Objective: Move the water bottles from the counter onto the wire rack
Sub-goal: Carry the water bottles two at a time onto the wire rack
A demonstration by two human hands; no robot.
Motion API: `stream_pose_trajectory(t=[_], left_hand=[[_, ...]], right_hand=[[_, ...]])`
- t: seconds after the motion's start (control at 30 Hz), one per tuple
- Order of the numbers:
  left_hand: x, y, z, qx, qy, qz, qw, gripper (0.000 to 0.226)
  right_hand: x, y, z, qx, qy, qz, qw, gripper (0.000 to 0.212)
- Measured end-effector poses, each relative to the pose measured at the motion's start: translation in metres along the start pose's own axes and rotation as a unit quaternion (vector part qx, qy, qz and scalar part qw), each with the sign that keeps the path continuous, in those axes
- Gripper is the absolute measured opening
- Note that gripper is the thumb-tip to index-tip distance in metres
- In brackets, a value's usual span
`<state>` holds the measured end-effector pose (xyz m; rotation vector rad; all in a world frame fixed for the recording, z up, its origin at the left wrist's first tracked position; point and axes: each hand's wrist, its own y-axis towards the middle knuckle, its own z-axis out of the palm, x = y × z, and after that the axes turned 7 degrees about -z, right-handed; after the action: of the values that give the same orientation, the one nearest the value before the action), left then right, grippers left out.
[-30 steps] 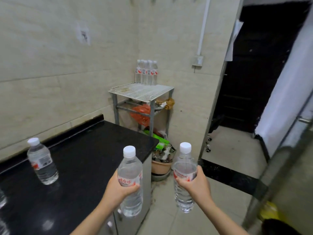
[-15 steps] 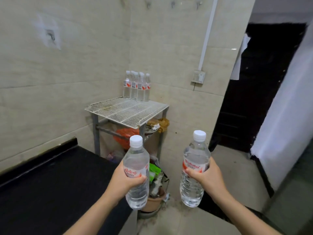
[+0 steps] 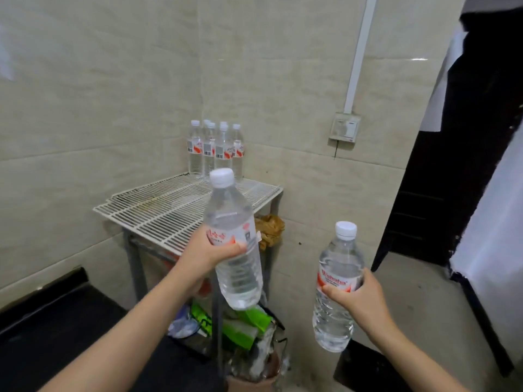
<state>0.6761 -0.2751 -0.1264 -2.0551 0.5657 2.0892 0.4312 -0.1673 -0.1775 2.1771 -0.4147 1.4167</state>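
Note:
My left hand grips a clear water bottle with a white cap and a red label, tilted slightly left, raised in front of the near right corner of the white wire rack. My right hand holds a second water bottle upright, lower and to the right of the rack, above the floor. Several bottles stand grouped at the rack's far corner against the tiled wall. The black counter shows at the lower left.
Under the rack's top lie an orange bag, a brown bundle and green packets over a clay pot. A wall switch sits right of the rack. A dark doorway opens on the right.
I have come closer to the rack. My left hand has lifted its bottle up toward the rack top; my right hand stays lower at the right with its bottle.

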Motion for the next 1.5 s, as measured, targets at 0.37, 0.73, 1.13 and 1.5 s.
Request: stream_pose_trajectory(t=[0.37,0.73,1.13,1.5], left_hand=[[-0.034,0.146,-0.007,-0.199,0.047,0.038,0.978,0.06],[-0.004,0.224,-0.086,-0.41,0.061,0.018,0.91,0.064],[0.031,0.355,-0.205,-0.476,0.096,0.025,0.874,0.068],[0.049,0.381,-0.232,-0.525,0.11,-0.025,0.843,0.058]], right_hand=[[0.037,0.22,0.03,0.079,0.082,-0.136,0.984,0.055],[0.081,0.331,0.183,0.217,0.134,-0.164,0.953,0.05],[0.128,0.412,0.416,0.174,0.087,-0.095,0.976,0.068],[0.124,0.434,0.485,0.19,0.049,-0.111,0.974,0.091]])
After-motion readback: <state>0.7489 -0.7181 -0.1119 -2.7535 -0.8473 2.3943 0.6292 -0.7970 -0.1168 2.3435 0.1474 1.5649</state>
